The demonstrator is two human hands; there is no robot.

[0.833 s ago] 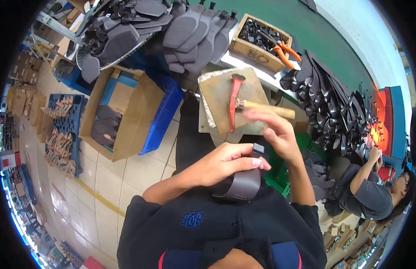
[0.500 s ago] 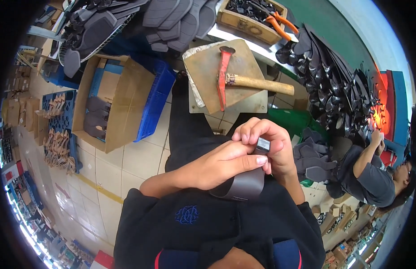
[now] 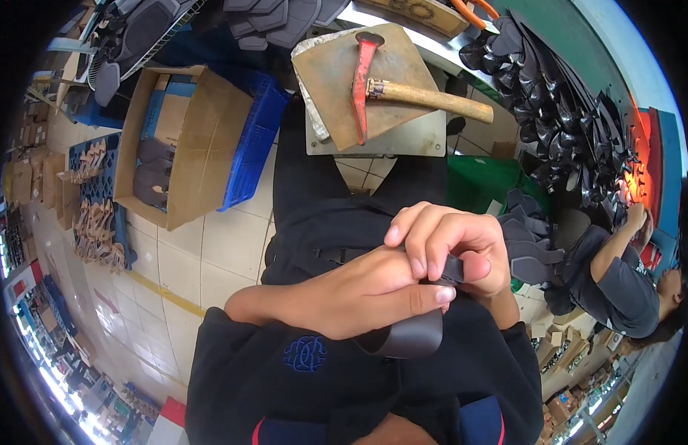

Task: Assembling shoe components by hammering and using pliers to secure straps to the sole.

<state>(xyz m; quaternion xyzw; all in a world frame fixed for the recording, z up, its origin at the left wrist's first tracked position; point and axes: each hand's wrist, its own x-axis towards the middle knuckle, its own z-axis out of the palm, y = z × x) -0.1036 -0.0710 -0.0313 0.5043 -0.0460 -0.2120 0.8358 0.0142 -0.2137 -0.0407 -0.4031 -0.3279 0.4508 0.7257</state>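
A dark, smooth, curved strip like a leather shoe part (image 3: pixel 414 336) is held close in front of my torso. My left hand (image 3: pixel 344 293) lies across it from the left, thumb stretched along its upper end and the other fingers mostly hidden. On the right, my right hand (image 3: pixel 463 241) pinches the narrow dark end between bent fingers and thumb. The two hands touch each other. Beyond them, a hammer with a red head (image 3: pixel 364 81) and a wooden handle lies on a worn brown board (image 3: pixel 325 67), which rests on a pale metal plate (image 3: pixel 403 141).
At left stand a cardboard box (image 3: pixel 210 156) with dark sole-shaped pieces and a blue crate (image 3: pixel 249 159). A green bin (image 3: pixel 477 178) sits to the right, below hanging black shoe parts (image 3: pixel 537 119). Another person (image 3: pixel 615 278) works at far right near an orange-glowing heater (image 3: pixel 635 185).
The fingers of my right hand have curled over the strip's end, hiding its shiny tip. The strip sits slightly lower in view, while the hammer and board appear higher as the view shifted.
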